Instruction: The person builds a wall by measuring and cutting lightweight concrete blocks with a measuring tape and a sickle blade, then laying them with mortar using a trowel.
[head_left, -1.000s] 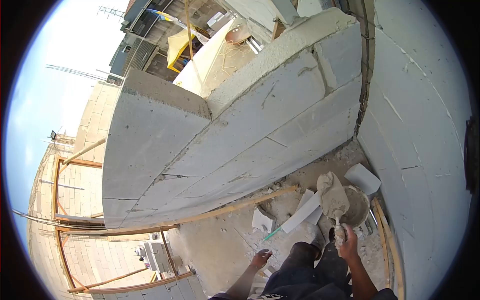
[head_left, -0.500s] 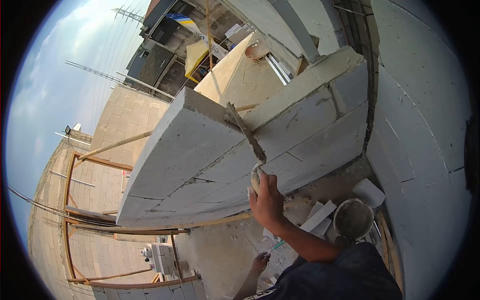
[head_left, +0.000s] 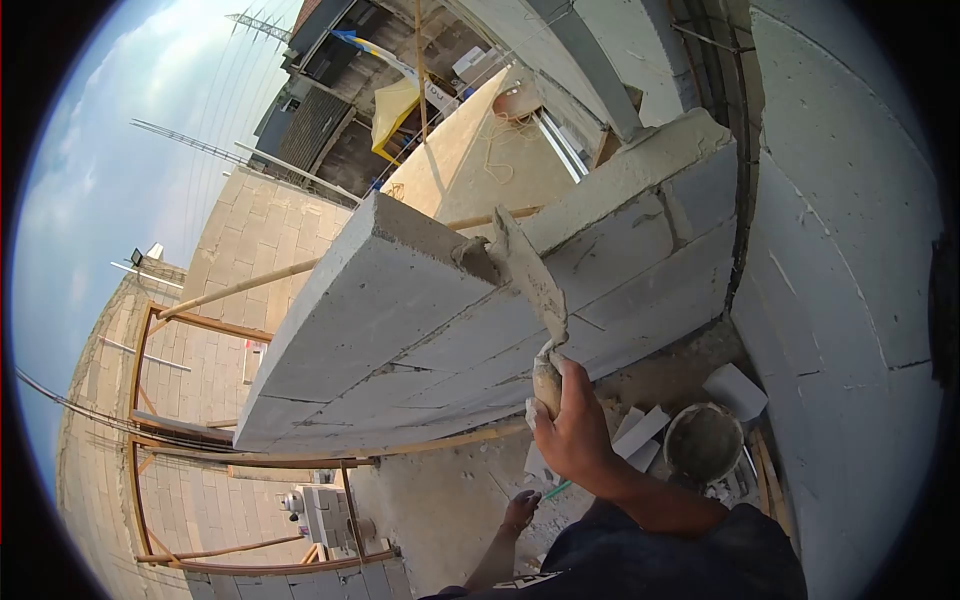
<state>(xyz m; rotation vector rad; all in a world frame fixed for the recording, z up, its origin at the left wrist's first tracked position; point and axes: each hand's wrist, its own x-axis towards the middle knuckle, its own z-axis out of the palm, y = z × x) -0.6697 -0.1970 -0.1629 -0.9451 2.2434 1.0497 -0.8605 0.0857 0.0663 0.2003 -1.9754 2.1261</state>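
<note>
My right hand (head_left: 572, 428) grips the handle of a mortar-smeared trowel (head_left: 528, 276). The blade is raised against the end face of the top block of a grey block wall (head_left: 420, 330), where wet mortar sits at the step in the wall. My left hand (head_left: 519, 511) hangs low near the floor, fingers loosely apart, holding nothing. A mortar bucket (head_left: 704, 441) stands on the floor to the right of my right arm.
A second block wall (head_left: 850, 300) rises on the right, meeting the first at a corner. Loose block offcuts (head_left: 735, 389) and rubble lie around the bucket. A wooden batten (head_left: 440, 440) runs along the wall's base. Beyond the wall are scaffolding poles and neighbouring buildings.
My right hand lifted the loaded trowel from the bucket up to the wall's top step, then drew it slightly right along the block end. The left hand stayed low.
</note>
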